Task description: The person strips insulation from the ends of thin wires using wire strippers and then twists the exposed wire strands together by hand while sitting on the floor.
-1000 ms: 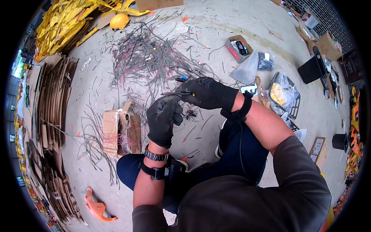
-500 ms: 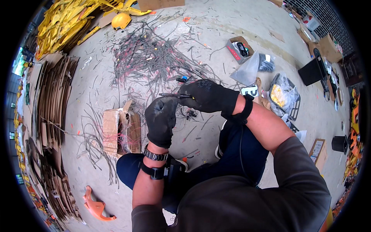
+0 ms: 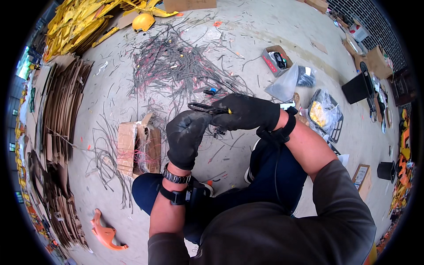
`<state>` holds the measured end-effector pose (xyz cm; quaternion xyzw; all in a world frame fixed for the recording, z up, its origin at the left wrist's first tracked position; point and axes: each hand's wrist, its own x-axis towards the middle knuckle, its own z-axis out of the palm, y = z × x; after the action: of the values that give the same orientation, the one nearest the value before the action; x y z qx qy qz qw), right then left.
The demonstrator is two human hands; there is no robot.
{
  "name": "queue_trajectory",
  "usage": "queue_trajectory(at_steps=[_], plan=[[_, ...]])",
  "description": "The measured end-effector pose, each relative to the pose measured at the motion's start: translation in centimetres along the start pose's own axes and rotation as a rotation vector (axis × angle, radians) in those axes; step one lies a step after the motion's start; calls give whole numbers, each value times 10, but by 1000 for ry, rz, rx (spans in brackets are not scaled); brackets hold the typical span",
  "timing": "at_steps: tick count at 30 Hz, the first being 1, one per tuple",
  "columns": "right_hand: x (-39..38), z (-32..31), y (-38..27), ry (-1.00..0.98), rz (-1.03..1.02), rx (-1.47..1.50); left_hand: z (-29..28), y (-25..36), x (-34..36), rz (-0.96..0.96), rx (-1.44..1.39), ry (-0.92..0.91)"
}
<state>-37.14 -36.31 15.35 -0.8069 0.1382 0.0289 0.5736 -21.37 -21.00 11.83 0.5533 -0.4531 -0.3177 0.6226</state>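
My left hand (image 3: 185, 138), in a black glove, is curled shut around something thin that I cannot make out; it sits just right of the torn cardboard box (image 3: 138, 148), which I take as landmark. My right hand (image 3: 247, 112), also gloved, is farther right of the box and slightly beyond it, closed on a pair of dark pliers (image 3: 204, 107) whose tip points back toward the box, above the left knuckles. The two hands nearly touch. Beyond the box, well apart from it, lies a wide heap of grey wire offcuts (image 3: 176, 66) on the concrete floor (image 3: 247, 39); looser strands (image 3: 106, 159) trail just left of the box. Far left of the box stand stacked cardboard sheets (image 3: 59, 101). Near-left of the box, toward me, lies an orange plastic piece (image 3: 105, 232). Far beyond it, a yellow hard hat (image 3: 143, 21).
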Motion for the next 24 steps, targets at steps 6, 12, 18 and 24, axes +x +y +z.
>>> queue_trajectory(at_steps=[6, 12, 18, 24], plan=[[0, -2, -7, -11, 72, 19, -1, 2, 0, -76, -106, -14], [7, 7, 28, 243, -150, -236, 9, -3, 2, -201, -97, 32], [9, 8, 35, 329, -189, -454, 7, -19, 2, 147, 231, -19], [10, 1, 41, 357, -116, -478, 17, -4, -6, -245, -83, -21]])
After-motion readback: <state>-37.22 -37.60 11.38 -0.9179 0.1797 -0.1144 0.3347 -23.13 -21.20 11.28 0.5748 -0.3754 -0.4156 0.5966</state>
